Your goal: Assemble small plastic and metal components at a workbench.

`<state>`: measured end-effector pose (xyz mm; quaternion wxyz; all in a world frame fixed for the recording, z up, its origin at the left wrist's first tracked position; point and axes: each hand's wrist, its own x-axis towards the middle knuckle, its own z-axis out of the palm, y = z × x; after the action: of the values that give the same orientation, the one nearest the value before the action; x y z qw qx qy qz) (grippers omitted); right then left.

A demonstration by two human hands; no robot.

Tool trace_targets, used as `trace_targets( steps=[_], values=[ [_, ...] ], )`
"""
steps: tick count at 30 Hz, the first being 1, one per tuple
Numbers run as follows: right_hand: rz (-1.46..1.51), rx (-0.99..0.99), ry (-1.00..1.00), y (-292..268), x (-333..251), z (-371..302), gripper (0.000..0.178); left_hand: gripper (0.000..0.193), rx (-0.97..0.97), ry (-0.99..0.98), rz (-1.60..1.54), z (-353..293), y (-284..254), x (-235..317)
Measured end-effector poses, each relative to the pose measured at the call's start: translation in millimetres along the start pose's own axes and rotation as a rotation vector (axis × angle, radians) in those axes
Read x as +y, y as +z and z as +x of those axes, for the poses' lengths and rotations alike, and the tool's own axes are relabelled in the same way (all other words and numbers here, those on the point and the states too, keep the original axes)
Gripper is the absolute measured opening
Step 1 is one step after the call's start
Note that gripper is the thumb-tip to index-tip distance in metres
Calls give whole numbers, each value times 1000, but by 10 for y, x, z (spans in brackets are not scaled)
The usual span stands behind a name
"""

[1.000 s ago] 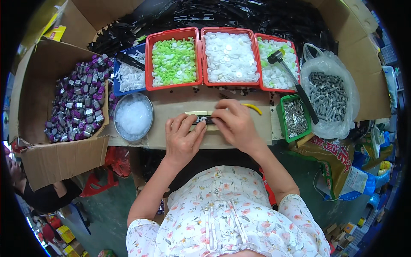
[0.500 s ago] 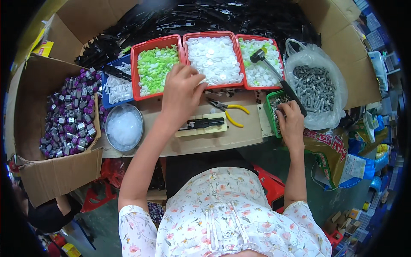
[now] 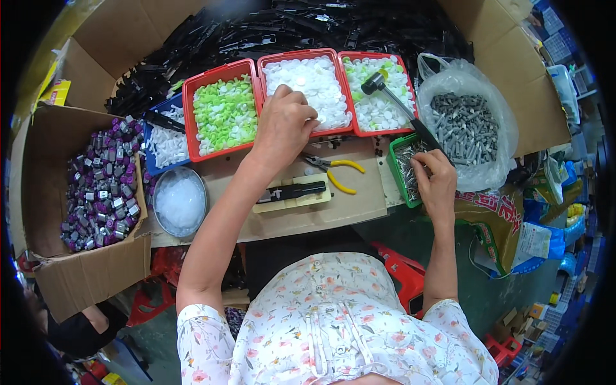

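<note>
My left hand (image 3: pixel 284 123) is over the near edge of the middle red tray (image 3: pixel 342 130) of white plastic discs (image 3: pixel 301 76). Its fingertips are pinched together, and whatever they hold is hidden. At the green bin (image 3: pixel 395 168) of thin metal pins (image 3: pixel 407 160), my right hand (image 3: pixel 436 185) has thumb and forefinger drawn together over the pins; I cannot make out what is between them. Between the hands, a long black plastic part (image 3: pixel 295 192) lies in a cream-coloured holder (image 3: pixel 314 200). Yellow-handled pliers (image 3: pixel 340 172) rest just beyond it.
Red trays of green and white pieces (image 3: pixel 224 109) flank the discs. A hammer (image 3: pixel 401 106) lies across the right tray. Beside it sits a plastic bag of grey parts (image 3: pixel 465 128). At left are a metal bowl (image 3: pixel 181 201) and a carton of purple-and-silver parts (image 3: pixel 106 186). Black parts (image 3: pixel 289 25) are heaped behind.
My left hand has shifted slightly right over the disc tray relative to the table. My right hand stays at the green bin. The whole view has shifted a little.
</note>
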<state>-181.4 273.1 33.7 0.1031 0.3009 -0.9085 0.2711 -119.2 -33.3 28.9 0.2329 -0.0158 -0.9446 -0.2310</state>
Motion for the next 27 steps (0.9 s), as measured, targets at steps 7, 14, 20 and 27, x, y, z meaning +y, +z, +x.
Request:
trace_targets(
  steps=[7,14,20,27],
  values=[
    [99,58,-59,17,-97,41,8,3,-32,-24,-34,-37,-34,-51],
    [181,99,-146,105,-422,115,7,8,102,-12,-74,-51,-80,-52],
    [362,139,-198,320,-830,272,8,10,79,-460,-902,-241,-121,-23],
    [397,163,-360,497,-1216,301,15,13,108,-685,-1199,-552,-182,296]
  ],
)
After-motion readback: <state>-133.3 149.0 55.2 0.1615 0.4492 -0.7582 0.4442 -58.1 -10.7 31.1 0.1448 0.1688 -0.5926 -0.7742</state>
